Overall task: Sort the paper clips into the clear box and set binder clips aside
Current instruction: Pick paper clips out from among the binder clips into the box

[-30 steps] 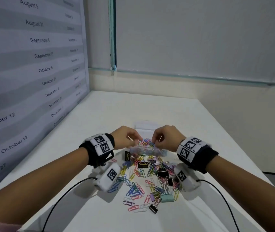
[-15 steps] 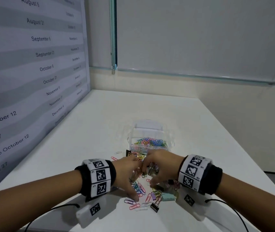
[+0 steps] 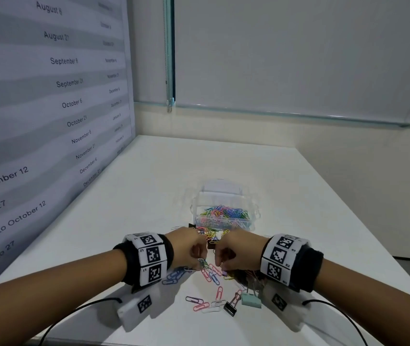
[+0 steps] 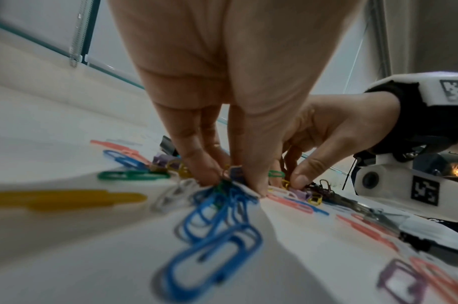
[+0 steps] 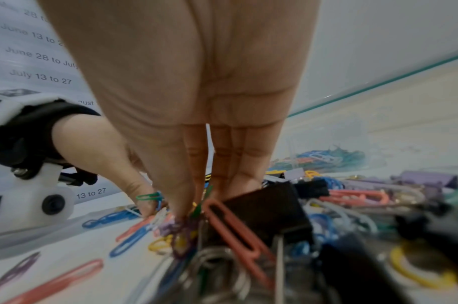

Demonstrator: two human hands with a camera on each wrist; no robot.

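Observation:
The clear box [image 3: 245, 224], holding many coloured paper clips [image 3: 226, 213], stands open just beyond both hands. Nearer lies a mixed pile of paper clips [image 3: 211, 274] and binder clips. My left hand [image 3: 200, 261] reaches down into the pile and pinches a bunch of blue and green paper clips [image 4: 222, 197] between thumb and fingers. My right hand [image 3: 220, 264], close beside it, pinches purple and green paper clips [image 5: 182, 228] next to a black binder clip [image 5: 269, 211]. Part of the pile is hidden under my right hand.
A mint binder clip [image 3: 251, 299] and a small black binder clip [image 3: 230, 308] lie at the near edge of the pile among loose paper clips [image 3: 200, 304]. A wall poster [image 3: 36, 121] borders the white table [image 3: 149, 196] on the left.
Both hands have come back from over the clear box to the near pile and lowered onto it. They now pinch clips from the pile.

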